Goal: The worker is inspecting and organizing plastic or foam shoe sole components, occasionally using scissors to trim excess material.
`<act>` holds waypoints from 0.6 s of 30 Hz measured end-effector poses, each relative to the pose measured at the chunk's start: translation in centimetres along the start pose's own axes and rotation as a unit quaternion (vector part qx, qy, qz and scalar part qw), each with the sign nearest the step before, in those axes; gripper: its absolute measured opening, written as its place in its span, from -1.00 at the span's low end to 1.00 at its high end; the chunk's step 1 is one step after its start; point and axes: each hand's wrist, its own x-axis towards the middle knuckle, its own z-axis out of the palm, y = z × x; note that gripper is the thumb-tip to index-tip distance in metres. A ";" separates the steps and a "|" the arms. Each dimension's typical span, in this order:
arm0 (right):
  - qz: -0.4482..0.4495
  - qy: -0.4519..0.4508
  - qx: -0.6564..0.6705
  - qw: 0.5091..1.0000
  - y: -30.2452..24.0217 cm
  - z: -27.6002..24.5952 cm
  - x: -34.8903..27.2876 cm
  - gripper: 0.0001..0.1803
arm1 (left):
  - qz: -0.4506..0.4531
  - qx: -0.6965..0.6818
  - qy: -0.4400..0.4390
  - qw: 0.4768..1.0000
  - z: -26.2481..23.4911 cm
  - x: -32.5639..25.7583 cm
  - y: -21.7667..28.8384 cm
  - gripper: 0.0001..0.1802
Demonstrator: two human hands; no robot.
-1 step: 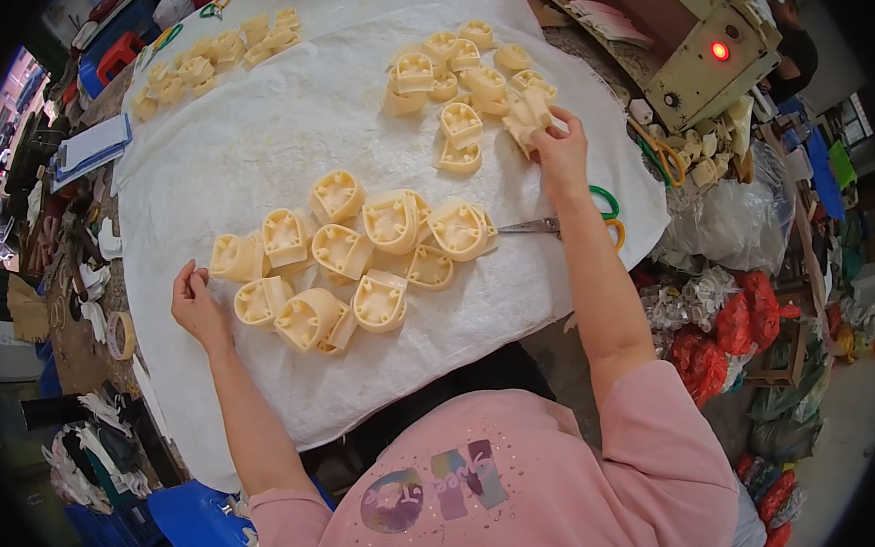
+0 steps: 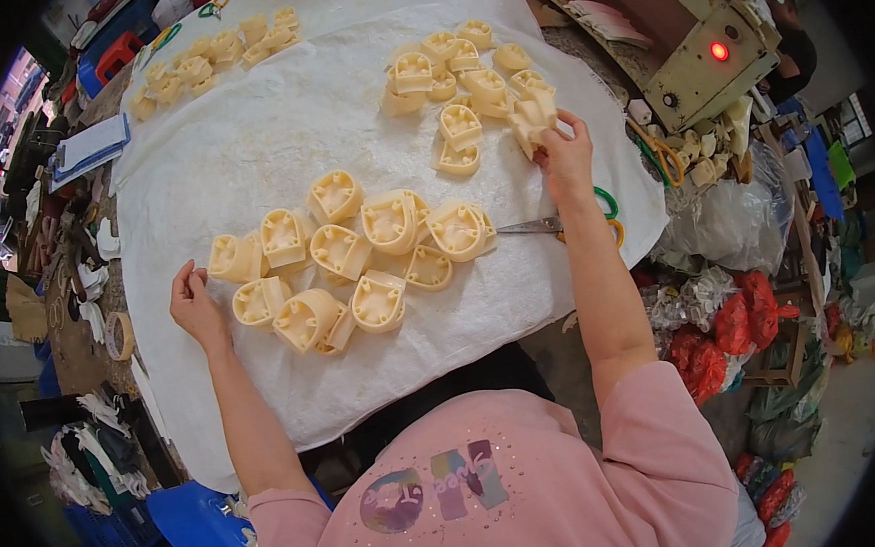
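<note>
My right hand (image 2: 565,159) reaches to the far right of the white sheet (image 2: 265,143). Its fingers pinch a cream plastic part (image 2: 534,116), held at the edge of a far cluster of similar cream parts (image 2: 484,86). On the left, my left hand (image 2: 198,304) rests on the sheet with its fingers curled in and nothing visible in them. Just right of it lies a nearer group of D-shaped hollow cream parts (image 2: 341,252), with small pegs inside. A pair of scissors (image 2: 533,226) with green and orange handles lies partly under my right forearm.
At the far left are more cream parts (image 2: 210,56) and a clipboard (image 2: 92,152). A machine box with a lit red lamp (image 2: 719,52) stands far right. More scissors (image 2: 665,159) lie by the right edge. Plastic bags (image 2: 742,212) and red bags (image 2: 751,313) crowd the right side.
My right hand has shifted very slightly to the right and nearer, and the cream part in it has turned a little. My left hand stays in place.
</note>
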 end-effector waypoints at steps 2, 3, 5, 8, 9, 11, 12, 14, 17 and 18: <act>0.082 0.038 0.180 0.980 -0.7 -1.1 -0.2 -0.43 | -0.002 0.005 -0.003 1.000 0.0 0.0 0.1 -0.74; 0.078 0.020 0.185 0.979 -1.2 -1.8 -0.5 -0.44 | -0.001 0.011 -0.006 1.000 0.0 0.0 0.2 -0.74; 0.040 -0.007 0.184 0.982 -1.6 -2.2 -1.3 -0.43 | -0.001 0.012 -0.006 1.000 0.0 0.1 0.2 -0.74; -0.009 -0.066 0.175 0.982 -3.2 -2.4 -3.0 -0.40 | 0.003 0.009 -0.007 1.000 0.2 0.1 0.1 -0.73; -0.021 -0.100 0.166 0.981 -4.0 -2.1 -3.7 -0.39 | 0.005 0.005 -0.006 1.000 0.1 0.2 0.0 -0.72; -0.017 -0.117 0.162 0.980 -5.4 -1.7 -5.5 -0.38 | -0.008 -0.013 -0.009 1.000 0.0 0.4 -0.3 -0.72; -0.012 -0.137 0.158 0.978 -6.0 -1.7 -6.3 -0.36 | -0.023 -0.029 -0.009 0.999 -0.3 0.6 -0.6 -0.72; -0.035 -0.163 0.142 0.976 -6.5 -1.8 -7.7 -0.35 | -0.063 -0.108 -0.012 0.992 -1.4 1.8 -1.5 -0.72; -0.082 -0.209 0.133 0.965 -7.7 -1.0 -10.2 -0.32 | -0.075 -0.250 -0.042 0.964 -4.8 3.3 -1.2 -0.73; -0.109 -0.223 0.135 0.959 -8.2 -0.7 -11.1 -0.29 | -0.048 -0.317 -0.075 0.944 -6.0 3.6 -0.2 -0.73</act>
